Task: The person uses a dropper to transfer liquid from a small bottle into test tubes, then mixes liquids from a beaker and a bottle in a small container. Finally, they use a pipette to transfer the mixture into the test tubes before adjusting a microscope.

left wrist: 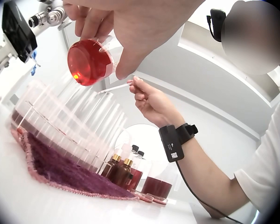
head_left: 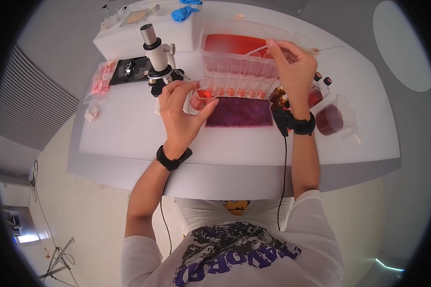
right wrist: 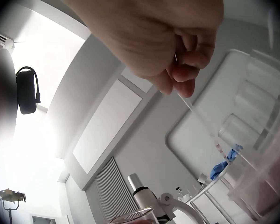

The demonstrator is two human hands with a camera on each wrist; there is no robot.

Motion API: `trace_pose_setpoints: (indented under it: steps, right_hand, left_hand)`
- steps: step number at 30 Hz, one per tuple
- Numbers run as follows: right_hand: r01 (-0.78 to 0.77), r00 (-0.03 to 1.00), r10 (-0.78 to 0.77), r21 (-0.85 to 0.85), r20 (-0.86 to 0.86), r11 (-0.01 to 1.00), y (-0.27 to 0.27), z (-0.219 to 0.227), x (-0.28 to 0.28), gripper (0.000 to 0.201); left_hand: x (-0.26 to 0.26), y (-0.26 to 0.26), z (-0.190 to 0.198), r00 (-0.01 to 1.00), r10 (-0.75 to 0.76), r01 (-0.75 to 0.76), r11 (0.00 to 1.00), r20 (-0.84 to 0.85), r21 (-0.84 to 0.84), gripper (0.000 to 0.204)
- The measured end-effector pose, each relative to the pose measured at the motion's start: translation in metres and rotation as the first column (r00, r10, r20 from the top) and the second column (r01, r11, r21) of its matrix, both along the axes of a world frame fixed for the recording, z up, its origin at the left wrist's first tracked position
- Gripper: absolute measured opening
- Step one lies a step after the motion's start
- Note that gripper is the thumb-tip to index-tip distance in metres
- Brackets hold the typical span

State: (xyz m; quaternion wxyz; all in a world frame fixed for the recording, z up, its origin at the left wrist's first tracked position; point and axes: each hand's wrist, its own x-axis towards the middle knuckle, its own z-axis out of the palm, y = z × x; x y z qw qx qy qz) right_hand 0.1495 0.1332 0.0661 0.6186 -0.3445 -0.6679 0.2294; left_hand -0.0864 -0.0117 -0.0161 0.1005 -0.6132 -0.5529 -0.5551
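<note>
My left hand (head_left: 178, 107) holds a small clear glass beaker (left wrist: 89, 62) with red liquid in it, thumb on one side and fingers on the other. The beaker is up off the table, near the left end of a row of clear test tubes (head_left: 242, 68). My right hand (head_left: 292, 67) pinches a thin whitish stick (left wrist: 115, 87) between thumb and fingertips, above the right part of that row. In the right wrist view, the stick (right wrist: 196, 115) slants down toward the tube mouths, with pinkish marks near its lower end. A purple cloth (head_left: 239, 113) lies in front of the tubes.
Behind the tubes stands a clear tub (head_left: 210, 29) of red liquid. A microscope (head_left: 157, 57) is at left, near a black tray (head_left: 124, 71). Brown dropper bottles (left wrist: 121, 173) and a jug of dark red liquid (head_left: 329, 119) stand at right. Blue gloves (head_left: 183, 13) lie on a white box.
</note>
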Motion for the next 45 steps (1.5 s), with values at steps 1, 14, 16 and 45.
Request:
trace_pose_setpoints:
  steps: [1, 14, 16, 45]
  right_hand:
    - [-0.014, 1.0, 0.014, -0.009, -0.014, 1.0, 0.0, 0.001, 0.0, 0.019]
    - [-0.411, 0.83, 0.438, -0.152, 0.345, 0.899, -0.046, 0.015, -0.023, 0.017]
    - [-0.397, 0.823, 0.41, -0.118, 0.393, 0.91, -0.045, 0.011, -0.025, 0.017]
    - [-0.023, 1.0, 0.025, -0.134, 0.014, 0.991, -0.007, 0.007, 0.002, 0.024]
  left_hand:
    - [0.0, 0.0, 0.0, 1.0, 0.001, -0.001, 1.0, 0.0, 0.0, 0.052]
    - [0.004, -0.002, 0.005, 1.0, -0.022, 0.022, 1.0, 0.012, 0.012, 0.05]
    - [0.004, -0.002, 0.005, 1.0, -0.024, 0.024, 1.0, 0.013, 0.011, 0.05]
    - [0.004, -0.001, 0.003, 1.0, -0.012, 0.012, 1.0, 0.006, 0.003, 0.05]
